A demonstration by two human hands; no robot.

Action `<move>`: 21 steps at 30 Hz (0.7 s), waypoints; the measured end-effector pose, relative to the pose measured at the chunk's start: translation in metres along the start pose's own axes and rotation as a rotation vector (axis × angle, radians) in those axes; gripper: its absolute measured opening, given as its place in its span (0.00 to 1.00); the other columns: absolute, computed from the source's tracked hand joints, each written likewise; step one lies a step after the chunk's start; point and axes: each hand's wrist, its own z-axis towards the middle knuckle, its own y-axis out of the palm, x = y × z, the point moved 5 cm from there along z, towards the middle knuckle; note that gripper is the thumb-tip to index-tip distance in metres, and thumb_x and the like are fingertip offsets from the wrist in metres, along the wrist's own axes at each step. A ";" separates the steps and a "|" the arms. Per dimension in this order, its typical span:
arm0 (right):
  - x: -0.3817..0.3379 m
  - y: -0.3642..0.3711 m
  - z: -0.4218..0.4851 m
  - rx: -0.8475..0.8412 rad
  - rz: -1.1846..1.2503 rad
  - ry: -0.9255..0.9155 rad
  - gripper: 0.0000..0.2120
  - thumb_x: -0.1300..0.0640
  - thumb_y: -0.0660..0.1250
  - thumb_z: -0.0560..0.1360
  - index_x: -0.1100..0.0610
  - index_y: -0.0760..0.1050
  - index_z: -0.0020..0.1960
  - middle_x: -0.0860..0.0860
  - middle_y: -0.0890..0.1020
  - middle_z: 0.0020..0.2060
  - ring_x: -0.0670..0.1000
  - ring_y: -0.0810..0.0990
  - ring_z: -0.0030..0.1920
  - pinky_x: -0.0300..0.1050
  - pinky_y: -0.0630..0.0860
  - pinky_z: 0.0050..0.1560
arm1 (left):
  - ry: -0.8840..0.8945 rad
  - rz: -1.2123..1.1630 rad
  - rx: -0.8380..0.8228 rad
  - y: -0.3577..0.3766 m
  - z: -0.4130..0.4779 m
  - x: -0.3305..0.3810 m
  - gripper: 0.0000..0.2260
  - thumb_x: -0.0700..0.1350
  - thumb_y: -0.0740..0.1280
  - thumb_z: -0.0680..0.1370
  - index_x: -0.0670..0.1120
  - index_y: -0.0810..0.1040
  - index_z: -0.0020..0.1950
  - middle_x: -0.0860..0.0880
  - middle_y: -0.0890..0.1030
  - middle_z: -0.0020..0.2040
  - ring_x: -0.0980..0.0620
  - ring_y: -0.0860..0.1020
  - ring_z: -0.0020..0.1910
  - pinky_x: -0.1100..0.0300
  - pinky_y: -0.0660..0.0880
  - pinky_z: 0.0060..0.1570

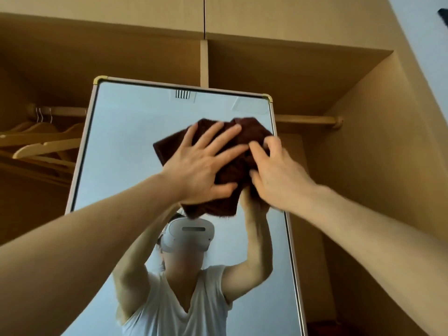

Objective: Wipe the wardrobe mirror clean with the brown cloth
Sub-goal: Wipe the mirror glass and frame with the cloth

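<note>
Wooden hangers (41,141) hang off to the left of the wardrobe mirror (126,132). High on the glass, the left hand (198,163) lies flat, fingers spread, pressing the brown cloth (230,170) against it. The right hand (278,170) curls round the cloth's bunched right side. The cloth looks soft, light and floppy — best driven under a flat palm — while the glass looks slick and breakable.

Both arms are raised and extended forward, bare forearms converging. Left hand (203,166): fingers straight and spread, palm pressed flat on the brown cloth (252,129). Right hand (276,173): fingers curled, gripping the same cloth beside the left hand.
</note>
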 end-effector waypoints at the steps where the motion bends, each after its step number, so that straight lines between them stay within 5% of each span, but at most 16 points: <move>1: 0.006 -0.003 0.018 0.006 0.006 0.009 0.26 0.53 0.57 0.79 0.56 0.54 0.74 0.57 0.58 0.66 0.63 0.67 0.61 0.54 0.70 0.54 | -0.043 0.000 0.001 -0.001 0.013 -0.009 0.37 0.69 0.48 0.69 0.60 0.47 0.77 0.52 0.44 0.79 0.47 0.44 0.77 0.38 0.45 0.72; 6: 0.021 -0.013 0.075 -0.014 0.080 0.032 0.25 0.55 0.55 0.80 0.54 0.52 0.75 0.55 0.56 0.69 0.60 0.63 0.65 0.55 0.70 0.61 | -0.154 -0.015 -0.024 -0.003 0.055 -0.034 0.37 0.69 0.47 0.69 0.61 0.46 0.77 0.54 0.43 0.79 0.47 0.43 0.77 0.38 0.42 0.73; 16: -0.009 0.002 0.015 0.104 0.007 -0.038 0.24 0.52 0.56 0.78 0.53 0.55 0.73 0.55 0.59 0.67 0.58 0.67 0.61 0.52 0.72 0.54 | -0.064 -0.013 0.008 -0.001 -0.001 -0.014 0.36 0.67 0.51 0.71 0.60 0.47 0.77 0.51 0.46 0.79 0.46 0.45 0.78 0.36 0.46 0.72; 21: 0.010 -0.014 0.076 0.061 -0.063 -0.006 0.26 0.47 0.56 0.76 0.46 0.55 0.72 0.51 0.59 0.69 0.58 0.63 0.66 0.61 0.59 0.62 | -0.182 -0.012 -0.005 -0.006 0.034 -0.046 0.36 0.68 0.49 0.69 0.62 0.46 0.77 0.54 0.42 0.79 0.49 0.43 0.77 0.39 0.44 0.73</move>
